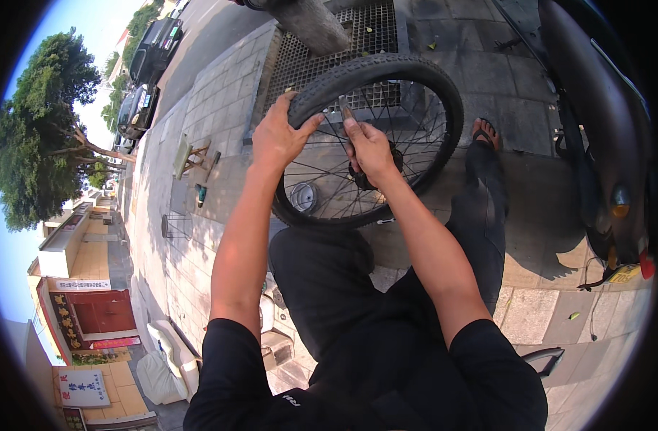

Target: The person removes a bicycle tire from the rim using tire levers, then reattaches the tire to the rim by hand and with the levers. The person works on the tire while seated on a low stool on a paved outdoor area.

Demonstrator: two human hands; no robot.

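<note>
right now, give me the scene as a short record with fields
left hand: gripping the tyre, thumb on its inner side
right hand: holding a slim tool, tip near the tyre's inner edge
wheel: spoked, tyre knobbly and black
seen through spokes: round silvery container
beyond wheel: metal grate around a tree trunk
far left: parked cars

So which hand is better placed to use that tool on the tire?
Probably the right hand: it holds the tool close to the tire, while the left hand is busy gripping that tire.
</note>
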